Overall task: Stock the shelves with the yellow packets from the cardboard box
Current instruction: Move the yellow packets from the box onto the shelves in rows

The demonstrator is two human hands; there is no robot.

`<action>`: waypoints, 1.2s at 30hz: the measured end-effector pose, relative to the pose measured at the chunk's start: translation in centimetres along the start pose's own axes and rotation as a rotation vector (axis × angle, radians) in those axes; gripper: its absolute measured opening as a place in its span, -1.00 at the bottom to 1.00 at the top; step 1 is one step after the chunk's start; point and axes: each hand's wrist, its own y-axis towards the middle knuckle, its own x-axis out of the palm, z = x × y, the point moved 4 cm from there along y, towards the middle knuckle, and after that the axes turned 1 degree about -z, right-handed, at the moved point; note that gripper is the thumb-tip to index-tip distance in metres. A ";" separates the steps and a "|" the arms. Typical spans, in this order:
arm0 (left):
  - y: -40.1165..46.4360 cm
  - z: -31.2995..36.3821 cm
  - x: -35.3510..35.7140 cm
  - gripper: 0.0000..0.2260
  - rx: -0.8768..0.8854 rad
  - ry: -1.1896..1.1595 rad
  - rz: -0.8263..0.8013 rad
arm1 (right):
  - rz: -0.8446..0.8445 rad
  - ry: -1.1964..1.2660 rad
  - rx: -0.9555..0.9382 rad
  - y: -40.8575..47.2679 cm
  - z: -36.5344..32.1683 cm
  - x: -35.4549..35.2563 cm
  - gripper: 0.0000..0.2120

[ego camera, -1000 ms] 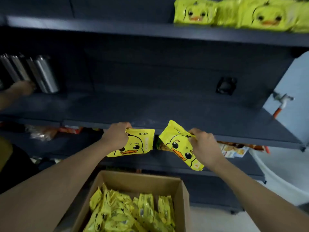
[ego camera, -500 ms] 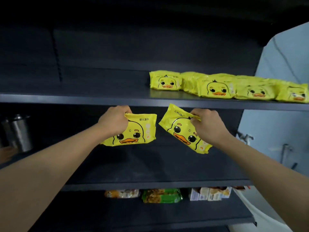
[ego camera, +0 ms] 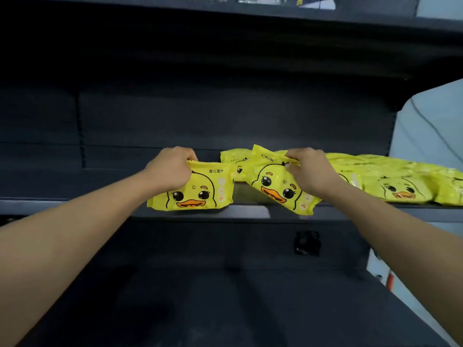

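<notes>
Below each grip, 1 yellow packet [ego camera: 194,189].

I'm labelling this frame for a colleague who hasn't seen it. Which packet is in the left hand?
Find the dark shelf with the row of yellow duck packets. At the row's left end, two packets are held at the shelf's front edge. The left hand grips the leftmost packet: it sits level, its neighbour tilted.

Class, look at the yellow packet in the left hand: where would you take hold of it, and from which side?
Grip the yellow packet along its top seam, coming from above, as the left hand does. The seam is thin and flat for fingers to pinch, while the body hangs upright and bulging at the shelf edge.
</notes>
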 end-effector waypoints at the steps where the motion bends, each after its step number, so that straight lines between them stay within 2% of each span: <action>1: 0.9 -0.1 0.0 -0.70 -0.014 0.004 0.012 | -0.008 0.000 -0.015 1.4 0.3 0.5 -0.83; 8: 6.0 -1.1 0.3 -0.72 -0.100 0.033 0.071 | -0.094 -0.023 -0.139 10.7 0.8 4.7 -0.85; 16: 8.9 -1.6 1.9 -0.73 -0.144 0.076 0.075 | -0.342 -0.070 -0.207 16.7 2.3 11.2 -0.80; 18: 9.4 -1.4 2.4 -0.73 -0.151 0.086 0.069 | -0.377 -0.088 -0.220 17.1 2.4 12.4 -0.73; 21: 10.0 -1.1 3.1 -0.74 -0.160 0.085 0.059 | -0.382 -0.109 -0.225 17.8 2.6 13.6 -0.64; 24: 10.5 -0.4 3.9 -0.72 -0.156 0.077 0.044 | -0.371 -0.072 -0.215 18.1 2.9 13.7 -0.65; 31: 13.0 3.5 7.0 -0.76 -0.106 0.024 -0.014 | -0.223 -0.047 -0.207 19.1 5.5 8.9 -0.64; 36: 15.1 6.2 10.3 -0.71 -0.081 0.009 -0.071 | -0.221 -0.091 -0.180 17.6 8.1 6.7 -0.65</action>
